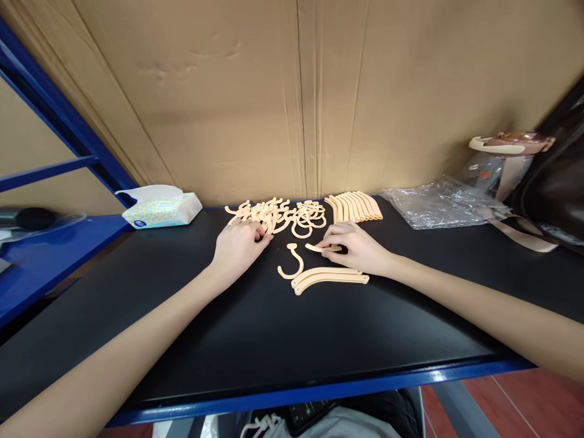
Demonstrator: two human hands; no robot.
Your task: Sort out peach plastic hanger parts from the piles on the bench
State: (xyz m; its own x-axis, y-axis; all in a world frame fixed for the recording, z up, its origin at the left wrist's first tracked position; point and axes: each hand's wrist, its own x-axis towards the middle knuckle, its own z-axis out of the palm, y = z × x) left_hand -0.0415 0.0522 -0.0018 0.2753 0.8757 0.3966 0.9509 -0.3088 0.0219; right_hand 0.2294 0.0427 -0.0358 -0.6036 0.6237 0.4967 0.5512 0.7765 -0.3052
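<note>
My left hand (241,244) is at the near edge of a pile of beige plastic pieces (274,210). Its thumb and fingers are closed together, and what they pinch is hidden. Between thumb and fingers, my right hand (353,246) grips a thin curved beige plastic strip (312,247) just above the table. In front of it lie two curved hanger arms (331,278), side by side. A single beige hanger hook (298,263) rests to their left, between my hands. More hooks (310,216) are heaped behind, beside a neat row of hanger arms (353,207).
The black tabletop (255,347) has a blue front edge (319,389). A tissue pack (162,210) stands at back left. At right are a clear plastic bag (438,204), a bottle with a strap (511,149) and a dark bag (559,170). A cardboard wall (228,97) rises behind.
</note>
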